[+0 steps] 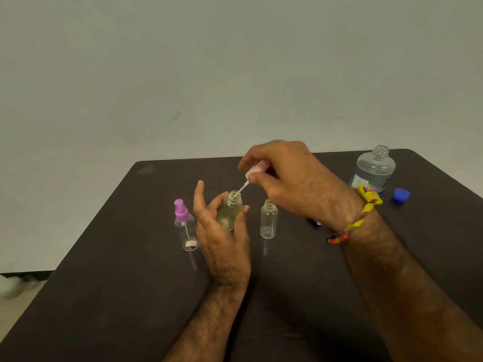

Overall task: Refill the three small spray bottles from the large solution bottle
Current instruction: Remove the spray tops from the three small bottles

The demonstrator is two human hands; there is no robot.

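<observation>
My left hand (222,239) grips the middle small clear bottle (231,210), which stands on the dark table (130,270) with its neck uncovered. My right hand (290,178) pinches a pink spray cap (254,171) above it, and the cap's thin tube dips into the bottle's neck. A second small bottle (187,231) with a purple spray cap stands to the left. A third small bottle (268,220) stands uncapped to the right. The large solution bottle (375,169) stands uncapped at the far right.
A blue cap (400,195) lies on the table right of the large bottle. A small dark and blue object (315,222) lies partly hidden under my right wrist. A plain wall rises behind the table's far edge.
</observation>
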